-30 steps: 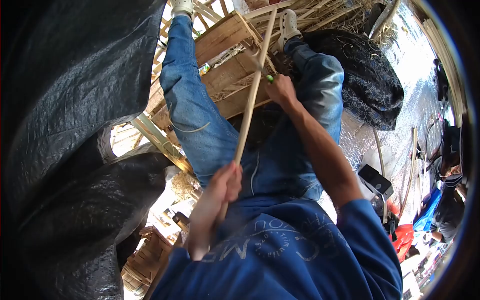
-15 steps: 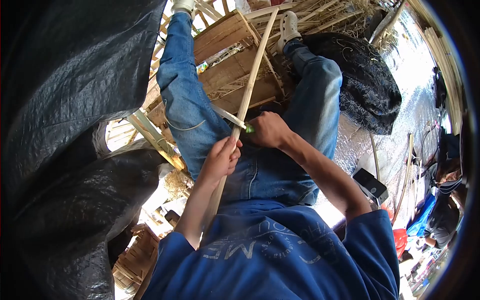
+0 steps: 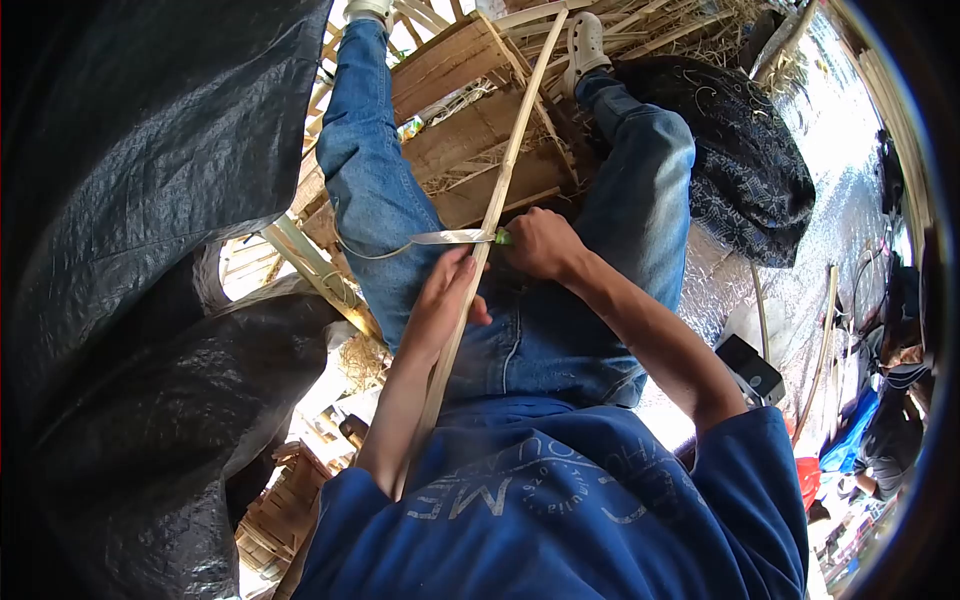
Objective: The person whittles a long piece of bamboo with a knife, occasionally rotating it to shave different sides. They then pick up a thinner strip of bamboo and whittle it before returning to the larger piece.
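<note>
A long pale bamboo strip (image 3: 510,160) slants from beyond my feet, between my legs, to my left side at the waist. My left hand (image 3: 440,300) is around the strip in a loose hold, with fingertips showing past its right edge. In my right hand (image 3: 542,244) is a knife (image 3: 450,237), gripped by its green handle. The blade lies across the strip just above my left hand, and its tip points left over my thigh. A thin curved sliver (image 3: 375,256) rests on my left trouser leg, near the tip.
Wooden crate boards (image 3: 460,150) and loose shavings lie between my feet. Black plastic sheeting (image 3: 150,130) hangs at left. A dark patterned cloth (image 3: 750,190) lies by my right leg, near a small black box (image 3: 750,370). Another person (image 3: 885,440) is at far right.
The knife has turned from slanting to nearly level across the strip. My left hand has loosened its fingers. The strip's far end has shifted slightly right.
</note>
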Demonstrator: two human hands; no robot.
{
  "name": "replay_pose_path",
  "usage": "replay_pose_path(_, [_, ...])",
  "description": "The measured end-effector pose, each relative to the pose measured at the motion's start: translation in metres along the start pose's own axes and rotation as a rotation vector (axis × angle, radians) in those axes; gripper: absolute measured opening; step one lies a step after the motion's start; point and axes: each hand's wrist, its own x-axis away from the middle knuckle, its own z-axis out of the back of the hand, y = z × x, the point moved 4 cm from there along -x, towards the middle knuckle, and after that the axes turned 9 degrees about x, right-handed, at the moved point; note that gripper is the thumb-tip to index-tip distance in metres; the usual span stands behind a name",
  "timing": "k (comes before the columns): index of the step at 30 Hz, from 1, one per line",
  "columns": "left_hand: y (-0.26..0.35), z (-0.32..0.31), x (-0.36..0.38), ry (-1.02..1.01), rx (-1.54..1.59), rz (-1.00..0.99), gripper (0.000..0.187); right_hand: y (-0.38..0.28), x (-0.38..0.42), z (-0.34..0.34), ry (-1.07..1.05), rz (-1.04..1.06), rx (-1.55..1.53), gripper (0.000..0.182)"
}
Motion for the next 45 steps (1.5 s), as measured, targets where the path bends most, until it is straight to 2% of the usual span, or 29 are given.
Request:
replay_pose_path(1, [0.001, 0.0, -0.004, 0.041, 0.056, -0.036, 0.034, 0.0, -0.001, 0.0, 0.0, -0.003, 0.001, 0.022])
replay_pose_path(3, [0.005, -0.001, -0.013, -0.006, 0.075, -0.042, 0.038, -0.001, -0.001, -0.002, -0.038, 0.005, 0.028, 0.023])
replay_pose_path(5, [0.01, 0.002, -0.019, 0.07, 0.07, -0.129, 0.042, -0.004, 0.0, 0.0, -0.044, 0.007, 0.028, 0.023])
replay_pose_path(7, [0.006, 0.006, -0.021, 0.103, 0.065, -0.12, 0.044, -0.006, 0.001, 0.003, -0.049, 0.011, 0.029, 0.023])
replay_pose_path(9, [0.007, 0.007, -0.02, 0.194, -0.076, -0.254, 0.043, -0.009, 0.004, 0.006, -0.032, 0.093, 0.113, 0.021])
replay_pose_path(10, [0.006, 0.007, -0.019, 0.192, -0.076, -0.25, 0.043, -0.009, 0.007, 0.007, -0.034, 0.088, 0.112, 0.021])
replay_pose_path(12, [0.016, 0.006, -0.012, 0.276, -0.014, -0.39, 0.04, -0.018, 0.018, 0.022, 0.027, 0.195, 0.056, 0.021])
replay_pose_path(16, [0.035, 0.001, 0.007, 0.217, -0.134, -0.441, 0.038, -0.034, 0.054, 0.05, 0.133, 0.266, -0.165, 0.019])
replay_pose_path(18, [0.038, -0.008, 0.019, 0.18, -0.131, -0.428, 0.037, -0.038, 0.074, 0.06, 0.265, 0.405, -0.258, 0.022])
replay_pose_path(22, [0.047, -0.029, 0.039, 0.059, -0.222, -0.443, 0.036, -0.039, 0.107, 0.076, 0.282, 0.217, -0.21, 0.02])
replay_pose_path(23, [0.05, -0.036, 0.043, 0.003, -0.284, -0.477, 0.036, -0.037, 0.113, 0.077, 0.346, 0.171, -0.224, 0.022])
replay_pose_path(25, [0.05, -0.041, 0.046, 0.012, -0.287, -0.435, 0.036, -0.036, 0.122, 0.079, 0.413, 0.118, -0.234, 0.025])
replay_pose_path(27, [0.05, -0.043, 0.047, 0.006, -0.207, -0.452, 0.035, -0.039, 0.127, 0.083, 0.385, 0.149, -0.231, 0.023])
replay_pose_path(30, [0.05, -0.04, 0.048, -0.003, -0.292, -0.459, 0.034, -0.043, 0.13, 0.089, 0.334, 0.169, -0.212, 0.026])
replay_pose_path(37, [0.045, -0.04, 0.048, -0.032, -0.278, -0.436, 0.032, -0.049, 0.128, 0.092, 0.325, 0.212, -0.172, 0.023])
replay_pose_path(39, [0.044, -0.043, 0.047, -0.055, -0.143, -0.453, 0.029, -0.051, 0.126, 0.091, 0.302, 0.219, -0.125, 0.021])
replay_pose_path(43, [0.042, -0.036, 0.044, -0.006, -0.153, -0.439, 0.026, -0.053, 0.12, 0.09, 0.359, 0.235, -0.103, 0.02])
replay_pose_path(45, [0.046, -0.036, 0.042, 0.02, -0.071, -0.481, 0.026, -0.054, 0.118, 0.091, 0.29, 0.201, -0.083, 0.021])
